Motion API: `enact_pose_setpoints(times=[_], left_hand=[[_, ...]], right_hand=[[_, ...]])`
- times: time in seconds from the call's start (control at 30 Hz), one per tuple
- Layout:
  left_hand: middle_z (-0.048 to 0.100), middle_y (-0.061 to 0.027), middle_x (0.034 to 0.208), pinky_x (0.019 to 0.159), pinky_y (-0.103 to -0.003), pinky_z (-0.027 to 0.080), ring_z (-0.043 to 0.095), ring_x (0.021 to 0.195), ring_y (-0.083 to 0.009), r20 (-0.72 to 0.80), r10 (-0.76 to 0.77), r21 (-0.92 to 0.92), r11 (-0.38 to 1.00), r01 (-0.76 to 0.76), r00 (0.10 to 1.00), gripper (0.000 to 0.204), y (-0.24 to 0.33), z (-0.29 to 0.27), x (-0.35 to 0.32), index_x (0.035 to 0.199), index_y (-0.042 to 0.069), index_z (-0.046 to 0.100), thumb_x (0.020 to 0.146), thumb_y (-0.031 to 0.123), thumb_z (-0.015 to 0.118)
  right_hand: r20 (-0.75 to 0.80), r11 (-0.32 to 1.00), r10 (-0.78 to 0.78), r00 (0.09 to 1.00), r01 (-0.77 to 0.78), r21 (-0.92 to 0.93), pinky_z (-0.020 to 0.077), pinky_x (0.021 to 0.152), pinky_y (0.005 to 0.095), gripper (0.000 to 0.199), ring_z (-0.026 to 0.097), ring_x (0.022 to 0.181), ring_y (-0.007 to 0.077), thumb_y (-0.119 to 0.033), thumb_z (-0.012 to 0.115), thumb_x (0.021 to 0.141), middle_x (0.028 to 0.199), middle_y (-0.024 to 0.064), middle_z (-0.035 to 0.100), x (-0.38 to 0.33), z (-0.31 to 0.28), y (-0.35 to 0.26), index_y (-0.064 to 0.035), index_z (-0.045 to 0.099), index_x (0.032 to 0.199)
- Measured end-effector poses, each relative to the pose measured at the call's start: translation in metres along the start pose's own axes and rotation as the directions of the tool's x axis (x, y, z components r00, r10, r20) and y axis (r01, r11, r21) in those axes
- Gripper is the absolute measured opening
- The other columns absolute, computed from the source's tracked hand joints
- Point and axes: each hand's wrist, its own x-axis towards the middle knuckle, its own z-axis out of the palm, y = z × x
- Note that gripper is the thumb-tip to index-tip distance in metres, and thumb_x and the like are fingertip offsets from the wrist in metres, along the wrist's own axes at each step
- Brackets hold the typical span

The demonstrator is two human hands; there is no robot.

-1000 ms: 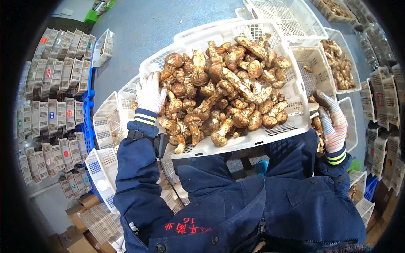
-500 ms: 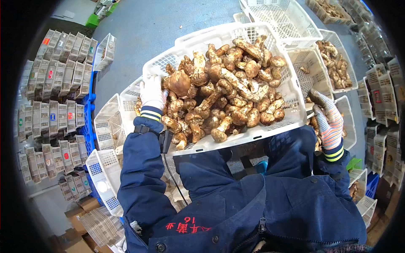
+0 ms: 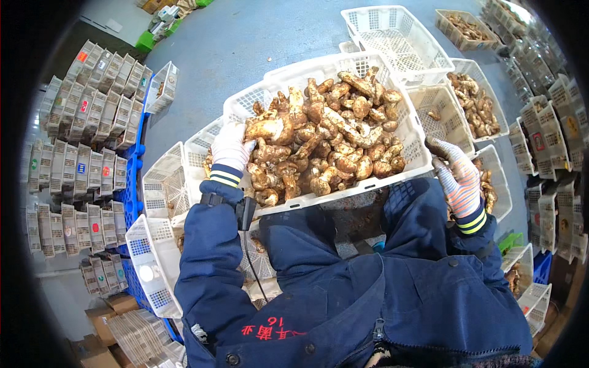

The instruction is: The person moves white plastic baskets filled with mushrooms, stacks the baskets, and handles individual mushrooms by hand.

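A white perforated plastic crate (image 3: 367,186) full of brown-and-cream mushrooms (image 3: 353,156) rests tilted over my knees. My left hand (image 3: 230,147), in a striped knit glove, is closed over the crate's left end, its thumb inside beside a large thick mushroom (image 3: 270,129). At the opposite end, my right hand (image 3: 457,178) has its fingers and thumb closed around the rim; its glove is striped too, with dark, dirty fingertips. The undersides of both grips are hidden.
White crates surround me: an empty-looking one (image 3: 397,52) at the far right, one with mushrooms (image 3: 477,105) beyond my right hand, and others at left (image 3: 164,181). Stacked crates (image 3: 92,101) stand on blue pallets (image 3: 132,190) at left; more stacks (image 3: 549,132) line the right.
The crate has shifted, its right end moving left and its left end right. My left hand moved with it. The large mushroom now shows its side, and my right hand has come lower, onto the rim.
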Motion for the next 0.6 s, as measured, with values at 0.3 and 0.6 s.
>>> enact_pose_setpoints(times=[0.3,0.6], left_hand=[[0.058,-0.015,0.078,0.064,-0.035,0.045,0.056,0.071,-0.0313,-0.215,-0.155,-0.622,0.783,-0.012,0.964,0.037,0.16,-0.06,-0.039,0.086,0.001,0.059,0.065,0.028,0.072],[0.055,-0.0114,0.093,0.073,-0.029,0.043,0.053,0.08,-0.0195,-0.072,0.038,-0.794,0.603,-0.08,0.997,0.041,0.261,-0.03,-0.086,0.111,-0.002,0.044,0.08,0.024,0.052]], right_hand=[[0.434,0.967,-0.109,0.894,-0.006,0.256,0.0382,0.086,0.0272,0.038,0.051,0.097,0.0168,-0.02,0.045,0.086,0.105,0.0089,0.055,-0.009,0.075,-0.043,0.0011,0.042,0.118],[0.314,0.156,0.206,0.927,-0.348,0.924,0.0502,0.069,0.0315,0.034,0.059,0.079,0.0205,-0.02,0.057,0.079,0.087,0.0125,0.059,-0.011,0.041,-0.014,0.0041,0.052,0.103]])
